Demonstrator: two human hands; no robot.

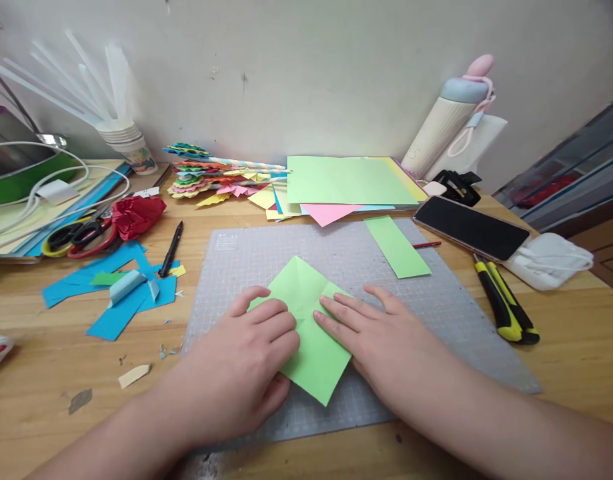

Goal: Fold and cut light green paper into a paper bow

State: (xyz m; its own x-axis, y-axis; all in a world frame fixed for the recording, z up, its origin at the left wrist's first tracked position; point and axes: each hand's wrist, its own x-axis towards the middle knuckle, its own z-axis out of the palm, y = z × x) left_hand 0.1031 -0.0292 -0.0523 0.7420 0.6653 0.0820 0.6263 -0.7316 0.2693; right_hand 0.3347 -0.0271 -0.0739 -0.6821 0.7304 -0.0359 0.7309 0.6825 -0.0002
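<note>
A green sheet (309,340) lies diamond-wise on the cutting mat (256,252), one corner near the mat's front edge. The left hand (259,347) curls over its left side, grip unclear; the right hand (379,333) rests flat, fingers apart, gripping nothing. The step looks like creasing; pressing further would call for steady paper. A green strip (399,248) lies toward the mat's back right corner.
</note>
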